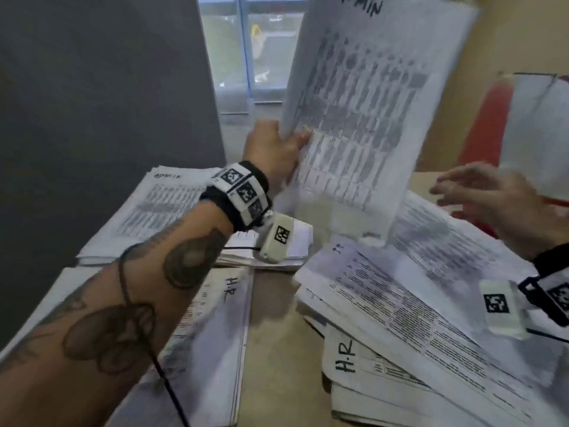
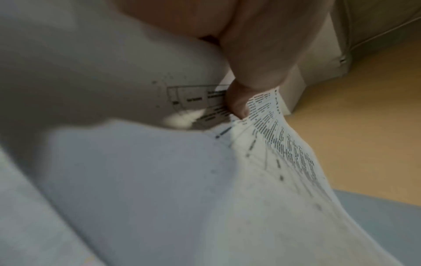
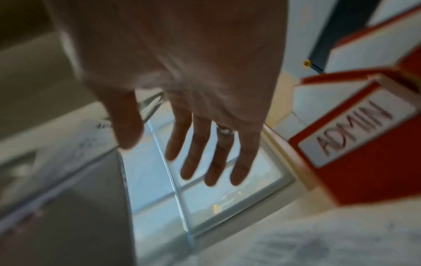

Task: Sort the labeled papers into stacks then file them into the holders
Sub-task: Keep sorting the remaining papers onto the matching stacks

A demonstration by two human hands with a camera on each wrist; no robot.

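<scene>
My left hand [image 1: 277, 149] grips a sheaf of ADMIN papers [image 1: 369, 103] by its left edge and holds it upright above the table; in the left wrist view the thumb [image 2: 241, 106] pinches the ADMIN papers [image 2: 273, 162]. My right hand [image 1: 480, 192] hovers to the right with fingers [image 3: 216, 153] spread straight, holding nothing. A red holder labeled ADMIN [image 3: 355, 140] stands at the right, also the red holder [image 1: 483, 124] in the head view. An ADMIN stack [image 1: 154, 211] lies at back left, an H.R stack [image 1: 212, 334] at front left.
A loose heap of mixed papers [image 1: 415, 318], one marked H.R [image 1: 345, 359], covers the right of the table [image 1: 277, 349]. A grey partition [image 1: 107, 87] stands at left, a window [image 1: 246, 41] behind, a yellow wall at right.
</scene>
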